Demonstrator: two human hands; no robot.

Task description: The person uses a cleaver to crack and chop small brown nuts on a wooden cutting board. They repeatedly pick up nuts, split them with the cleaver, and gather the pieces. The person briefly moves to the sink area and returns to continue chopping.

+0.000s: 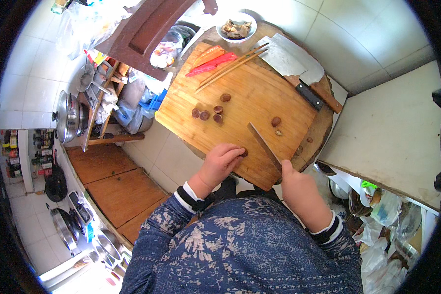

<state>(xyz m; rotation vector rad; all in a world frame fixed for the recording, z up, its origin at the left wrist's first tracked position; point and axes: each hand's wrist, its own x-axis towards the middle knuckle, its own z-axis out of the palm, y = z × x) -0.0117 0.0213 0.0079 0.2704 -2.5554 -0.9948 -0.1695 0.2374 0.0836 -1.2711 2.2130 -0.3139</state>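
Observation:
My left hand (224,158) holds a small round dark-brown piece (244,152) by its fingertips near the front edge of a wooden cutting board (239,136). In my right hand (302,193) is the handle of a knife (265,147), its blade low over the board and slanting up to the left, apart from my left fingers. Several similar brown pieces (218,109) lie grouped at the board's left middle, and one (225,97) sits just behind them. Towards the right are another brown piece (276,121) and a small pale bit (278,132).
Two wooden chopsticks (231,70) and red and orange wrappers (213,64) lie at the board's back left. Behind stands a white bowl of dry brown pieces (236,27). Two broad cleavers (294,58) rest at the back right. A brown wooden chair (147,36) is at the back left.

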